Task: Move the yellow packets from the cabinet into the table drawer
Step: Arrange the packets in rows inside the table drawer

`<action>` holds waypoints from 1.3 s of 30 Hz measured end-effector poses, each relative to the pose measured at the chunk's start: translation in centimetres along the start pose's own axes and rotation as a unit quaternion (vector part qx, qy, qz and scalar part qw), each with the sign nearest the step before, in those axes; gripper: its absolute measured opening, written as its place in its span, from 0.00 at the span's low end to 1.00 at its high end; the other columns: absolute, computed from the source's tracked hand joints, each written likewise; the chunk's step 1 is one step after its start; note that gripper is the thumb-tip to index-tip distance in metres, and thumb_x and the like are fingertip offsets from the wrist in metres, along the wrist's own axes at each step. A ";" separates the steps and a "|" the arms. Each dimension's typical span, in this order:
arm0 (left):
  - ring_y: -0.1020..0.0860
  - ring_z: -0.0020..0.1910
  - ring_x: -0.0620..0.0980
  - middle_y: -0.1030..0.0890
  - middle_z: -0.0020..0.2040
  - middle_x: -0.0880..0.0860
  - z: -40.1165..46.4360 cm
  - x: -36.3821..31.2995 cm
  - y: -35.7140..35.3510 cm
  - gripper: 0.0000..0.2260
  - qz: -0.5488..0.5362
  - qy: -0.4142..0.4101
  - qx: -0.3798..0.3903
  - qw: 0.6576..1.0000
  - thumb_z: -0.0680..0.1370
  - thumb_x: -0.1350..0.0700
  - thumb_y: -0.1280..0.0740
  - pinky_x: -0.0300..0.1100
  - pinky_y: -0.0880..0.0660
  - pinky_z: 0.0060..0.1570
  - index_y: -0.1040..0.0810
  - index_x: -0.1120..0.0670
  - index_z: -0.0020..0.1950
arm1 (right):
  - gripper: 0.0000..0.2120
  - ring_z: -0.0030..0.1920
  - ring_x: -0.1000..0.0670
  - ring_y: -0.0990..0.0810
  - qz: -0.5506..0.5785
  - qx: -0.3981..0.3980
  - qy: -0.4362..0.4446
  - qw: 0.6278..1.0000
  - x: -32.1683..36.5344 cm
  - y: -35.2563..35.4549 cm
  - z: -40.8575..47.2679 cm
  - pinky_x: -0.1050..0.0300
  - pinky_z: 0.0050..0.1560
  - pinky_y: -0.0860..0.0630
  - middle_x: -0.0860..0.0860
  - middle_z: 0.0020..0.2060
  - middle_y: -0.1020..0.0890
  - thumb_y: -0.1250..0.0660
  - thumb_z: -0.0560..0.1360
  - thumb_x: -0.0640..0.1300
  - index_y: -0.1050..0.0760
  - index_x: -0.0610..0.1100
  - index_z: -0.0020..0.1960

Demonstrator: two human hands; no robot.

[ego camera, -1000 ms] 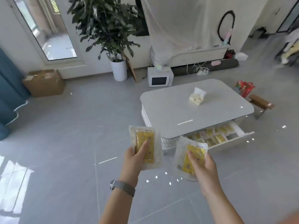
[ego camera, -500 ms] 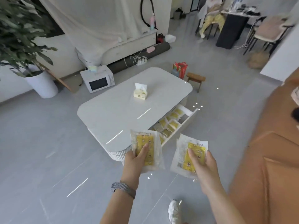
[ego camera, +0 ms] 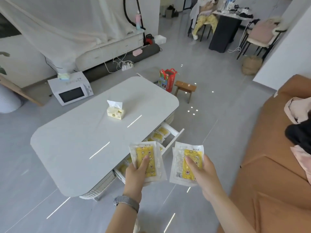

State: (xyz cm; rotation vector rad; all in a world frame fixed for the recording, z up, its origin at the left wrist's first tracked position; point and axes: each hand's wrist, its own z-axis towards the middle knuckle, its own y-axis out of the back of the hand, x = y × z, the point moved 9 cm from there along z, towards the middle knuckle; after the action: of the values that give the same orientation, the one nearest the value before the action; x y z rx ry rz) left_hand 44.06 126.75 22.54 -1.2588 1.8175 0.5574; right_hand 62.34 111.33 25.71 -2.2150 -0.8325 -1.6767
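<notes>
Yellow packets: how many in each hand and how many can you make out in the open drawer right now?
Left hand, packet: 1
Right hand, packet: 1
Open drawer, packets clearly visible: 2; more partly hidden under the tabletop, uncountable
Total clearly visible: 4

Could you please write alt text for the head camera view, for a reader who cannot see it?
Seen from above, a person's left hand and right hand each hold a yellow packet over the open drawer of a white coffee table, where more packets lie. A tissue pack sits on the tabletop; a brown sofa stands at right.
</notes>
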 end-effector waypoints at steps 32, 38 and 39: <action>0.26 0.42 0.52 0.23 0.42 0.53 34.4 11.0 -10.8 0.18 -0.045 0.021 -0.108 0.993 0.72 0.37 0.30 0.50 0.28 0.49 0.20 0.52 0.43 | 0.10 0.53 0.53 0.18 -0.109 0.181 -0.020 0.977 -12.1 -8.6 42.5 0.42 0.60 0.23 0.56 0.49 0.15 0.28 0.74 0.52 0.22 0.53 0.55; 0.28 0.43 0.50 0.25 0.42 0.51 40.0 18.9 -7.5 0.22 -0.032 -0.003 -0.134 0.990 0.68 0.33 0.31 0.47 0.32 0.49 0.22 0.52 0.45 | 0.11 0.53 0.57 0.18 -0.112 0.228 0.012 0.967 -21.9 -13.7 47.0 0.57 0.53 0.22 0.58 0.49 0.16 0.29 0.75 0.48 0.23 0.53 0.57; 0.26 0.42 0.51 0.23 0.42 0.51 41.0 20.1 -6.8 0.22 -0.030 -0.007 -0.137 0.990 0.70 0.34 0.31 0.47 0.30 0.51 0.22 0.53 0.44 | 0.10 0.52 0.57 0.17 -0.116 0.234 0.015 0.965 -23.6 -14.8 47.6 0.57 0.52 0.23 0.59 0.49 0.16 0.29 0.75 0.49 0.23 0.53 0.56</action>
State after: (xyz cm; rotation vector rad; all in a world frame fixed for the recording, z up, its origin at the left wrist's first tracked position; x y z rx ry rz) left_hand 62.95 143.50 -16.12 -1.4824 1.7278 0.7996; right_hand 87.85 140.58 -13.48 -1.8208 -1.3615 -1.4082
